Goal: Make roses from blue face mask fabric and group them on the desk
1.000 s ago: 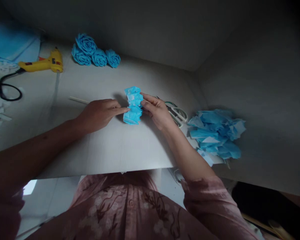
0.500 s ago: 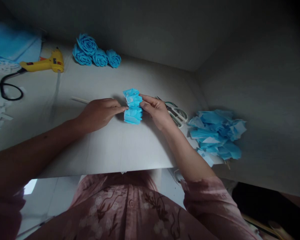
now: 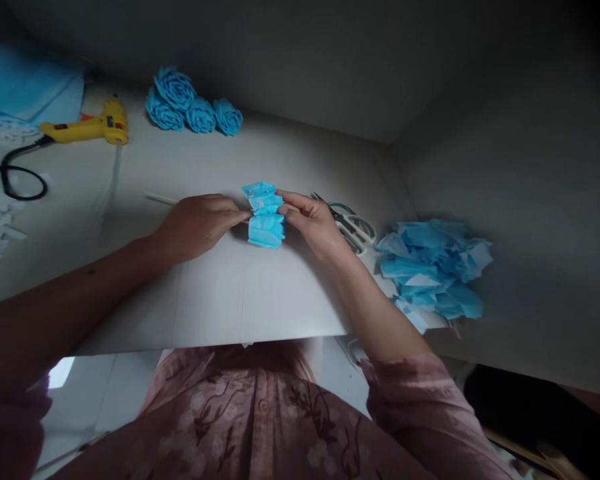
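My left hand (image 3: 200, 227) is closed round a thin pale stick (image 3: 159, 198), whose bare end sticks out to the left. Thumb and fingertips meet at the left edge of a light-blue pleated strip (image 3: 267, 231) of thin cloth-like material. From the other side, my right hand (image 3: 313, 220) pinches the strip's right edge between thumb and fingers. The strip hangs in folds between both hands, above the table; the stick's other end is hidden. Just beyond my right hand lie scissors (image 3: 356, 232) with pale handles, partly covered by the hand.
Several finished blue fabric roses (image 3: 175, 89) sit at the back. A yellow glue gun (image 3: 87, 128) with a black cord stands at the left, near blue sheets (image 3: 30, 83) and white scraps (image 3: 0, 227). Crumpled blue pieces (image 3: 437, 267) are heaped at the right, by the wall (image 3: 505, 167).
The strip's upper end has shifted slightly left and down. My left hand and the stick have turned or shifted a little; both hands keep their grip.
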A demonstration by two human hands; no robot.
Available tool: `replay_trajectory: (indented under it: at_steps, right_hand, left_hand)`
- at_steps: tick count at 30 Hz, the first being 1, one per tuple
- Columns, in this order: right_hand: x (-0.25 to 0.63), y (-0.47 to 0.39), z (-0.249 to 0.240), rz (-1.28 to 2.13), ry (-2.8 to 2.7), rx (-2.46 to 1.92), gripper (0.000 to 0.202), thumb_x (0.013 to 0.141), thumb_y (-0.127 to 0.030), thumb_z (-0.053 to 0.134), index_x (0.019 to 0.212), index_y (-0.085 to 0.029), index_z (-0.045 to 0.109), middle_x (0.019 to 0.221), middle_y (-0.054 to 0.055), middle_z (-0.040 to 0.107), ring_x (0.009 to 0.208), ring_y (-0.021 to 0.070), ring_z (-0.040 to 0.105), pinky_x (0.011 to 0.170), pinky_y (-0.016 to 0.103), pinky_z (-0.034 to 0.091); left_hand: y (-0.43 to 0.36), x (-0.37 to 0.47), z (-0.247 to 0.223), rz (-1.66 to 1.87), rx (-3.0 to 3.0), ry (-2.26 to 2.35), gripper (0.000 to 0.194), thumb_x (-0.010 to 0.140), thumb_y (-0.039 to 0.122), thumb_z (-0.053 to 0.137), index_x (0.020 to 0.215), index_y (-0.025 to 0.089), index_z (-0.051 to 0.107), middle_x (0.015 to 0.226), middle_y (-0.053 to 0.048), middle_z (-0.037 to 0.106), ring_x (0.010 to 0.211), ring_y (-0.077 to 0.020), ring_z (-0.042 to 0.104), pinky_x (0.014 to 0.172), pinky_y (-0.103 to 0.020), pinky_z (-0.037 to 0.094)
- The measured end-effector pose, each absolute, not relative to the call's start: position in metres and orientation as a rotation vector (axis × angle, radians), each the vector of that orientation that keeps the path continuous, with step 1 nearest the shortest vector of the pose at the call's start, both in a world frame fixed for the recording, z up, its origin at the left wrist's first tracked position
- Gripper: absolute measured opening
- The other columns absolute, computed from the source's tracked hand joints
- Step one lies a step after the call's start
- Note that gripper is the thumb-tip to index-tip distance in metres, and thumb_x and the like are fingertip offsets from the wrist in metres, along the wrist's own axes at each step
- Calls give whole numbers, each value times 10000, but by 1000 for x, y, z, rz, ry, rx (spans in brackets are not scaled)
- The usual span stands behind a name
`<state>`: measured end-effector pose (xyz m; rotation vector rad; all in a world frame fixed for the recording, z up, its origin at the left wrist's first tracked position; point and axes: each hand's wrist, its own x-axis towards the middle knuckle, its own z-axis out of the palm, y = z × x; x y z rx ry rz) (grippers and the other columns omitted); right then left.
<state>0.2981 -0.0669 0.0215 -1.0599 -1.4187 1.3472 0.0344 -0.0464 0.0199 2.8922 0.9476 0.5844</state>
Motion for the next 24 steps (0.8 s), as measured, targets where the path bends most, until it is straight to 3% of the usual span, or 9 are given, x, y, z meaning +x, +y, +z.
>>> replay_trajectory:
  at_steps: [6, 12, 24]
  right_hand:
    - [295, -69, 25, 1363, -1373, -1061, 419, 831, -549, 807, 1144, -274, 853, 1299, 43, 811, 1346, 286, 684, 1189, 484, 517]
    - [294, -72, 31, 1388, -1381, -1017, 524, 818, -670, 811, 1139, -257, 846, 1280, 60, 813, 1314, 280, 698, 1201, 479, 503]
    - [293, -68, 26, 1387, -1492, -999, 761, 640, -637, 956, 1265, -259, 745, 1346, 80, 768, 1311, 299, 693, 1157, 466, 539]
  left_hand:
    - [-45, 33, 21, 538, 2917, 973, 457, 1110, 268, 335, 1158, 238, 788, 1032, -72, 795, 962, -226, 731, 773, -314, 533]
    - [-44, 32, 20, 618, 2946, 902, 449, 1117, 247, 345, 1184, 183, 784, 1018, -86, 798, 928, -223, 719, 768, -323, 532]
    - [-46, 33, 26, 536, 2772, 1042, 442, 1086, 293, 329, 1031, 212, 760, 923, -95, 745, 882, -240, 670, 769, -338, 503]
